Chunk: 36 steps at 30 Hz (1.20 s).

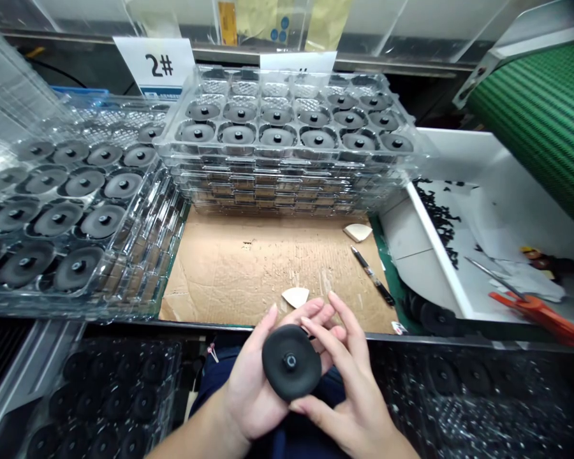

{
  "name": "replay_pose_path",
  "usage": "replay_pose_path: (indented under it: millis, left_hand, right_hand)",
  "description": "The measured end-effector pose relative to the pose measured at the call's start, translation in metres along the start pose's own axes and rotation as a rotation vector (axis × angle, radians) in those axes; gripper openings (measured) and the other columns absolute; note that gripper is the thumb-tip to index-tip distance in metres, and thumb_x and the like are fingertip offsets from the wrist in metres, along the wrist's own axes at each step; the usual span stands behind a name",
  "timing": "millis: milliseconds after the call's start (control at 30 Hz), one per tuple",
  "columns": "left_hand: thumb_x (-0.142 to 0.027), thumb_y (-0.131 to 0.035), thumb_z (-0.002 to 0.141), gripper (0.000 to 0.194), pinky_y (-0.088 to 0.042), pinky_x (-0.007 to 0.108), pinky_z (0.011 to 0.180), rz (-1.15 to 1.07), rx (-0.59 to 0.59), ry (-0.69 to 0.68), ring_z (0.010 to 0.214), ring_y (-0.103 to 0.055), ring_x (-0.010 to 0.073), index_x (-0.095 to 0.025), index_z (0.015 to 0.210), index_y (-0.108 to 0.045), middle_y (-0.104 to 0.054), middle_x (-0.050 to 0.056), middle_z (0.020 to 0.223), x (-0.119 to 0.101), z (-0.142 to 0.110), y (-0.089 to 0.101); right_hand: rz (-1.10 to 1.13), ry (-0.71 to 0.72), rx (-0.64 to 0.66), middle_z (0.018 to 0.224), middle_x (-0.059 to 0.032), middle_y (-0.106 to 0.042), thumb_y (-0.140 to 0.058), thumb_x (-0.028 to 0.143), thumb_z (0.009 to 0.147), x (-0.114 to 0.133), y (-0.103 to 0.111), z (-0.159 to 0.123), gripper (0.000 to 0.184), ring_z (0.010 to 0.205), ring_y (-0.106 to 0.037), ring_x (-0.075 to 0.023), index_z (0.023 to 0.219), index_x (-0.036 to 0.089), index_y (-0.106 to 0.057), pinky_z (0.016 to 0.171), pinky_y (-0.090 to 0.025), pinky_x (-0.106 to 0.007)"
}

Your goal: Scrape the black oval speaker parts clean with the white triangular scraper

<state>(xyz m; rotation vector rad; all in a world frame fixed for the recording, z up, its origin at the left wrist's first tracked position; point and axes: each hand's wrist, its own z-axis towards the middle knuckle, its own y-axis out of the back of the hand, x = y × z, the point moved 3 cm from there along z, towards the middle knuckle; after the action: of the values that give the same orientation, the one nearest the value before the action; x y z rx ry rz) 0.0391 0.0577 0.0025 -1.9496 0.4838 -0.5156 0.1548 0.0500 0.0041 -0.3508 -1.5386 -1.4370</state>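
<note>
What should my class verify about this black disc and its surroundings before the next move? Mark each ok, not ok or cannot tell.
Black disc held by both hands: ok; left hand beneath, right hand across it.
Central hub centred: ok.
Disc's far face sound: cannot tell, hidden.
Clear tray front pockets filled: ok.
Cardboard sheet free of loose items: not ok; a pen lies there.

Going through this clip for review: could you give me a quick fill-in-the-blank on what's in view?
The left hand and right hand hold a ____ disc.
The sign behind the clear trays reads ____.
The cardboard sheet has ____ pale wedges on it.
The long tool at the right has an ____ handle.

Missing words: black; 2#; two; orange.
</note>
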Motion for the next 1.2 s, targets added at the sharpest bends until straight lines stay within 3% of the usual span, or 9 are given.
replay_pose_path:
  millis: [400,533,700,800,967,1100,1200]
  left_hand:
    - [-0.037,-0.03,0.092,0.048,-0.036,0.033,0.102,0.035,-0.114,-0.037,0.105,-0.062,0.0224,-0.008,0.113,-0.062,-0.065,0.011,0.12,-0.002,0.0,0.008]
    - [-0.035,-0.034,0.092,0.044,-0.04,0.031,0.098,0.056,-0.16,-0.049,0.102,-0.063,0.0204,-0.009,0.115,-0.061,-0.065,0.008,0.119,-0.003,0.0,0.014]
    - [-0.043,-0.035,0.09,0.048,-0.043,0.036,0.095,0.108,-0.099,-0.051,0.107,-0.06,0.0229,-0.011,0.117,-0.059,-0.063,0.01,0.122,-0.007,-0.005,0.025]
    - [-0.042,-0.048,0.085,0.045,-0.045,0.037,0.09,0.253,-0.031,-0.06,0.109,-0.059,0.0267,-0.015,0.12,-0.057,-0.065,0.012,0.118,-0.009,-0.011,0.036]
    - [-0.038,-0.069,0.07,0.049,-0.051,0.03,0.076,0.414,-0.024,-0.074,0.097,-0.065,0.0259,-0.019,0.115,-0.061,-0.069,0.011,0.109,-0.015,-0.02,0.051]
    - [-0.037,-0.07,0.069,0.046,-0.049,0.033,0.086,0.375,-0.067,-0.132,0.099,-0.065,0.025,-0.022,0.112,-0.063,-0.069,0.008,0.111,-0.023,-0.025,0.055]
    - [-0.035,-0.07,0.07,0.048,-0.048,0.037,0.09,0.349,-0.129,-0.205,0.105,-0.062,0.0269,-0.028,0.116,-0.059,-0.068,0.006,0.112,-0.032,-0.029,0.056]
  right_hand:
    - [-0.061,-0.019,0.076,0.15,-0.0018,0.002,-0.057,0.055,0.08,-0.006,-0.005,-0.001,0.069,0.137,-0.017,-0.0335,0.139,0.031,-0.028,0.102,-0.039,-0.044]
    - [-0.043,-0.026,0.104,0.15,-0.0042,0.002,-0.058,0.056,0.078,-0.009,-0.01,-0.001,0.066,0.135,-0.022,-0.0341,0.135,0.03,-0.035,0.1,-0.042,-0.044]
    - [0.075,-0.08,0.049,0.147,-0.0077,-0.015,-0.063,0.058,0.072,-0.014,-0.011,0.0,0.066,0.133,-0.027,-0.0322,0.128,0.029,-0.041,0.099,-0.042,-0.042]
    - [0.134,-0.151,0.001,0.142,-0.009,-0.028,-0.06,0.062,0.073,-0.02,-0.009,0.002,0.065,0.132,-0.03,-0.0303,0.126,0.029,-0.043,0.102,-0.038,-0.044]
    - [0.196,-0.149,0.095,0.139,-0.0091,-0.035,-0.061,0.059,0.073,-0.02,-0.015,0.005,0.066,0.129,-0.036,-0.0268,0.128,0.029,-0.041,0.103,-0.037,-0.04]
    - [0.073,-0.082,0.163,0.143,-0.0095,-0.03,-0.052,0.064,0.077,-0.025,-0.022,0.009,0.074,0.131,-0.032,-0.027,0.138,0.029,-0.029,0.104,-0.036,-0.042]
    - [-0.156,-0.111,0.023,0.138,-0.0102,-0.037,-0.041,0.056,0.088,-0.048,-0.025,0.017,0.058,0.126,-0.037,-0.0283,0.138,0.028,-0.034,0.1,-0.038,-0.047]
